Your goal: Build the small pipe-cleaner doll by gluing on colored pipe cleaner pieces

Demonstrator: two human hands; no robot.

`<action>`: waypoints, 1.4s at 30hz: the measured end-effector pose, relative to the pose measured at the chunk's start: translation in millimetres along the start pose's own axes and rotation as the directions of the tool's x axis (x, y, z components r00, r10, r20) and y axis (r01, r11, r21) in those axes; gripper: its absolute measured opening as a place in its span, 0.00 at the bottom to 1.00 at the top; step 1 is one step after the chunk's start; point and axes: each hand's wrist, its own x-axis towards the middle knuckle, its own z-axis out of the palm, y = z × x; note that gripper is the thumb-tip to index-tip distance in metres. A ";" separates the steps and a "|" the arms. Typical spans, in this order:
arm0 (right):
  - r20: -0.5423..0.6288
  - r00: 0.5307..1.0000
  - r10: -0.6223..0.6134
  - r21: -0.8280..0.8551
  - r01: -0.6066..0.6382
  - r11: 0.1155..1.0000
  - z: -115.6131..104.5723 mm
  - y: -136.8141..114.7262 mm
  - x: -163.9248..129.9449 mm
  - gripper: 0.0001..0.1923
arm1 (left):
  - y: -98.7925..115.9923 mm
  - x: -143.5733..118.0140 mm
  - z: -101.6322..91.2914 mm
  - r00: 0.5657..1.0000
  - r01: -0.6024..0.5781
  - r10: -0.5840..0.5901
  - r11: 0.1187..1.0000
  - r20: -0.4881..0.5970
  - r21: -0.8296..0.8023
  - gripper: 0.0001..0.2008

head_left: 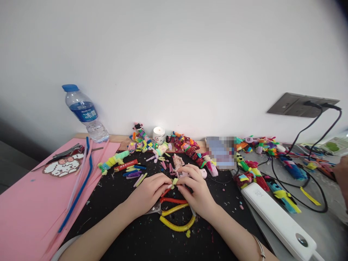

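My left hand (152,189) and my right hand (196,188) meet over the black mat (122,232). Between their fingertips is a short, fuzzy yellow-green pipe cleaner piece (174,182), pinched from both sides. Fingers hide part of it. Just below lies a hand tool with red handles (174,200), and closer to me one with curved yellow handles (178,227); my hands cover their metal ends. Cut pipe cleaner pieces (134,170) in yellow, blue and purple lie beyond my left hand, beside a red packet (126,165).
A water bottle (84,112) stands at the left by pink sheets (24,217) holding scissors (65,154) and long pipe cleaners (88,177). Pipe cleaner figures (187,145), a white cup (158,136) and a phone (221,152) line the wall. Right are a white device (277,217), cables (324,195) and another person's hand (341,174).
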 end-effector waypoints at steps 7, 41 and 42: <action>0.012 1.000 0.014 0.038 -0.015 0.999 -1.0 -1.5 -0.4 0.07 | 0.1 -1.7 1.3 0.998 -0.049 0.049 0.999 0.048 0.008 0.08; 0.007 1.000 -0.016 0.216 0.014 0.976 -5.6 -6.5 0.4 0.10 | 0.0 -2.4 2.7 0.998 0.056 -0.059 0.994 -0.031 -0.093 0.07; 0.009 1.000 -0.021 0.215 0.018 0.976 -5.5 -6.5 0.3 0.10 | 0.0 -2.5 2.6 0.996 0.075 -0.079 0.993 -0.032 -0.092 0.08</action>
